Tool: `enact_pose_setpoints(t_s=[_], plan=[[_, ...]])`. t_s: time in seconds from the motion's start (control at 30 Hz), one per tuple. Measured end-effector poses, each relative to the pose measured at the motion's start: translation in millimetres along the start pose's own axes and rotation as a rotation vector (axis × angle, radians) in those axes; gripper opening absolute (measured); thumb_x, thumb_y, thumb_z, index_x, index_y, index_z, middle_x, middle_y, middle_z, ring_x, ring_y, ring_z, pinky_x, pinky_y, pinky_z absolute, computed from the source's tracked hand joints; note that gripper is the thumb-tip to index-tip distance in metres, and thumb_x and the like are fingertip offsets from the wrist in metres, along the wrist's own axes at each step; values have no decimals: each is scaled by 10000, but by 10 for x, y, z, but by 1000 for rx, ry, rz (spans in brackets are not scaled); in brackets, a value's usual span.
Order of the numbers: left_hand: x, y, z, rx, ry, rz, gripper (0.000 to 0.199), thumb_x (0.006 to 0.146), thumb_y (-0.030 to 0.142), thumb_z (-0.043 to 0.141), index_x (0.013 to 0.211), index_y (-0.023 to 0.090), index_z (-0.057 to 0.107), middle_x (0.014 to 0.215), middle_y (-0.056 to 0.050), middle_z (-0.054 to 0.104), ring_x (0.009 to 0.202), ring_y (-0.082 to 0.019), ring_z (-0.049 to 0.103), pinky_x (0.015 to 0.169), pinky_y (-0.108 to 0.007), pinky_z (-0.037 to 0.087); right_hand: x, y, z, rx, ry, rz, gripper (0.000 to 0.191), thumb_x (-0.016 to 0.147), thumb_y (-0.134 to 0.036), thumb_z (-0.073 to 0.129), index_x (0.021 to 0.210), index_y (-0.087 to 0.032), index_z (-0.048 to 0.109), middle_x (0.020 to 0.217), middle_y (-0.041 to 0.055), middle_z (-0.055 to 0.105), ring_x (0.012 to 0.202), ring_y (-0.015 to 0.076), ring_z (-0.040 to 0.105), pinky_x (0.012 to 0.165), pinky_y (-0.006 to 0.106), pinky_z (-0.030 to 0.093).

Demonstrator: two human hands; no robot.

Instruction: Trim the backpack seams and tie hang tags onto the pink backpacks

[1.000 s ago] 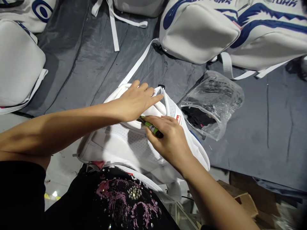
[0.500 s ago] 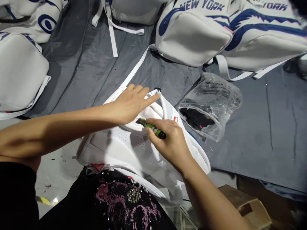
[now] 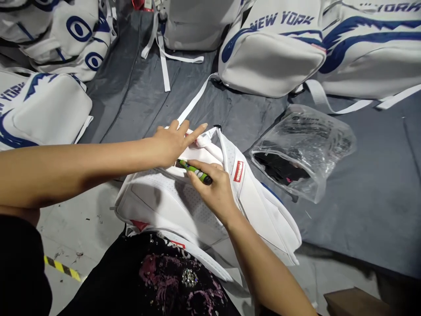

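Observation:
A white backpack point(image 3: 197, 206) lies across my lap and the edge of the grey-covered surface, its straps and dotted mesh panel facing up. My left hand point(image 3: 173, 142) rests on its top part with fingers spread, the index finger stretched toward the strap. In my right hand point(image 3: 212, 186) is a green marker point(image 3: 194, 170) with black ends, gripped between thumb and fingers. Its far tip points at the backpack's top edge beside my left palm; whether it touches the fabric is hard to see. A red label point(image 3: 239, 171) is on the strap right of my right hand.
A clear plastic bag point(image 3: 301, 149) with black items inside lies to the right. Several white and blue backpacks stand along the back, one lettered NEW YORK point(image 3: 271, 57), and more are at left point(image 3: 49, 109). A cardboard box point(image 3: 357, 303) sits low at the right.
The view has shifted, so most things appear further right. Both hands have moved slightly left along the backpack's top edge, the marker with my right hand. The red label now shows fully.

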State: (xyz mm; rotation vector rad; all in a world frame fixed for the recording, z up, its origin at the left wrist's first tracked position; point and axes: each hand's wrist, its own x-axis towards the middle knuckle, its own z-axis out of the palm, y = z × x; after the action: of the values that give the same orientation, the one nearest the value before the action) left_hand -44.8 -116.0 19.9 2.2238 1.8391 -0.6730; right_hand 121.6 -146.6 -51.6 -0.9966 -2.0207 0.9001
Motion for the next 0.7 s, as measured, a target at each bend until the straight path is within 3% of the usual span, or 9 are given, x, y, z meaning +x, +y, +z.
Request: enact_pose_setpoints(t_s=[0.17,0.37,0.57,0.7], plan=[[-1,-87,-1,1,-35,61,1121,808,194,660,1600,292,-127,1647,-199,113,1420,-414,296,1007,-502,481,-20,7,-37,-9,-20,-46,225,877,-238,646,1069,-210,758,1027,48,794,877,219,722,879,438,501],[28,-217,-36,-72,-71,131,1181,751,148,678,1592,345,-127,1667,-129,97,1451,-377,272,1070,-455,431,6,-47,-99,-74,-95,-76,233,885,-252,621,1073,-212,753,962,47,794,837,228,717,864,455,483],[76,-168,-173,-62,-182,77,1188,710,108,682,1602,325,-73,1642,-126,176,1387,-353,363,1033,-421,453,73,-109,-113,-39,-218,-47,225,872,-231,623,1032,-189,774,876,50,786,794,217,704,840,436,488],[109,-143,-205,-17,-208,60,1190,700,108,689,1603,347,-47,1601,-114,263,1352,-361,397,1004,-429,471,76,-88,-86,-17,-199,-14,228,857,-230,642,1031,-178,780,880,59,787,808,230,699,840,444,493]])
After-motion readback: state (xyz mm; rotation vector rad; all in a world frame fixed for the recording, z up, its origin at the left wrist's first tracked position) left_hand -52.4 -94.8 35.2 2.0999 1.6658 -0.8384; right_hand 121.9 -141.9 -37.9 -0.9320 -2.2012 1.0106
